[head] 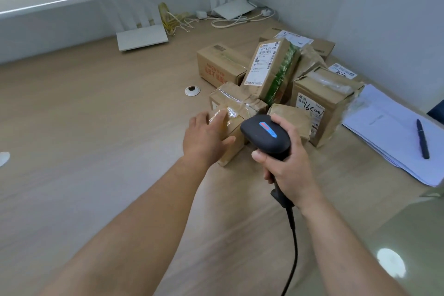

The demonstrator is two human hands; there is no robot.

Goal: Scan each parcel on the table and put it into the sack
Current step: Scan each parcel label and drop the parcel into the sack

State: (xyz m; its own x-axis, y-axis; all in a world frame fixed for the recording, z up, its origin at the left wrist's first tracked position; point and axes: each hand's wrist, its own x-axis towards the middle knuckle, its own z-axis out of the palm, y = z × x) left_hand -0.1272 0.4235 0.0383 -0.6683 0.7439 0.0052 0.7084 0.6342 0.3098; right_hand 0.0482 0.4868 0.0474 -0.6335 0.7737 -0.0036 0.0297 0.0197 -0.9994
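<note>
Several brown cardboard parcels are piled on the wooden table [96, 127] at the right. The nearest is a small taped parcel [236, 103]; my left hand [204, 138] lies flat on its near side, fingers spread, not gripping it. My right hand [286, 158] is closed round the handle of a black corded barcode scanner [265, 133], whose head points at that small parcel. Behind stand a tall parcel with a white label and green tape [269, 67], a box marked in black pen [322, 101] and a box with red print [221, 65]. No sack is in view.
A stack of white papers [389, 134] with a black pen [422, 139] lies at the right edge. Two white routers [141, 36] [233, 9], cables [230, 21] and a yellow cord sit against the back wall. A round cable grommet [192, 90] is set into the table.
</note>
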